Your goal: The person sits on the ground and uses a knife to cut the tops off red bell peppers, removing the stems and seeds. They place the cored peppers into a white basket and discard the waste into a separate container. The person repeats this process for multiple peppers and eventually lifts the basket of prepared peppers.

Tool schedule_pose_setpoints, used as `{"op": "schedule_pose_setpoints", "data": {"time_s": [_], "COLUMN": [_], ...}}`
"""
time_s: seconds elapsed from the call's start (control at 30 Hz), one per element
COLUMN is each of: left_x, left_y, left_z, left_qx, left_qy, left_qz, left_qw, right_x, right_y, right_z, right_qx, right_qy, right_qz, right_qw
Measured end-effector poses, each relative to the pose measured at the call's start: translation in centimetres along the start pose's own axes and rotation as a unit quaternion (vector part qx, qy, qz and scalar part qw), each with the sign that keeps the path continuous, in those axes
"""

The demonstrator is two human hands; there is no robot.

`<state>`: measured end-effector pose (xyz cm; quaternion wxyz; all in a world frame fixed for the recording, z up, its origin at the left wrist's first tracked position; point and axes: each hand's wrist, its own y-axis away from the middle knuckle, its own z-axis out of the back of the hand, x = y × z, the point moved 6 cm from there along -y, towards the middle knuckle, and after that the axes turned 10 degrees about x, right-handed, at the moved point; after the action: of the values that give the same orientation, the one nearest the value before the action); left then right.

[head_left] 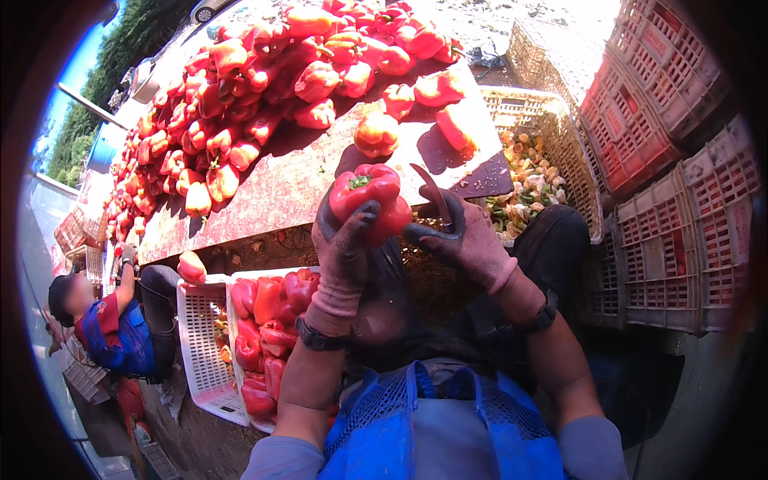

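Note:
My left hand (348,240), in a pink and black work glove, is closed around a red bell pepper (373,201) with its green stem end turned up. To its right, my right hand (459,237), gloved alike, grips a knife with a curved blade (433,191) pointing up and to the left. The fingertips of the right hand are close to the pepper's side; whether they touch it I cannot tell. Beyond both hands, several loose peppers (376,134) lie on the worn red tabletop (288,174), in front of a large heap of red peppers (240,90).
A crate of red peppers (264,342) stands left of my legs, beside a white crate (207,354) holding some scraps. Stem and core scraps (528,180) fill part of a crate (576,156) at the right. Stacked crates (660,252) rise farther right. A co-worker (114,330) sits at the far left.

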<state>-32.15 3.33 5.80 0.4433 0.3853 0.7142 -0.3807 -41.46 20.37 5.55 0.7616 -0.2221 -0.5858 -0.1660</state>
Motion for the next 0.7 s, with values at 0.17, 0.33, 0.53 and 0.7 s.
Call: {"op": "schedule_pose_setpoints", "data": {"time_s": [0.17,0.33,0.53,0.7], "left_x": [-1.6,-3.8,-4.9,-4.8], "left_y": [4.1,6.8,8.8,10.2], "left_z": [1.3,4.1,7.4,9.7], "left_qx": [-0.006,-0.073,-0.099,-0.11], "left_qy": [-0.026,-0.122,-0.195,-0.188], "left_qz": [0.03,0.045,0.021,0.035], "left_qw": [0.999,0.989,0.976,0.975], "right_x": [1.7,2.0,2.4,2.1], "right_y": [-3.0,-4.2,-5.6,-6.0], "right_z": [-4.5,-7.7,-10.8,-13.4], "right_qx": [0.1,0.146,0.226,0.243], "right_qy": [-0.176,-0.093,-0.06,-0.044], "right_qz": [0.077,0.045,0.025,0.002], "right_qw": [0.976,0.984,0.972,0.969]}}
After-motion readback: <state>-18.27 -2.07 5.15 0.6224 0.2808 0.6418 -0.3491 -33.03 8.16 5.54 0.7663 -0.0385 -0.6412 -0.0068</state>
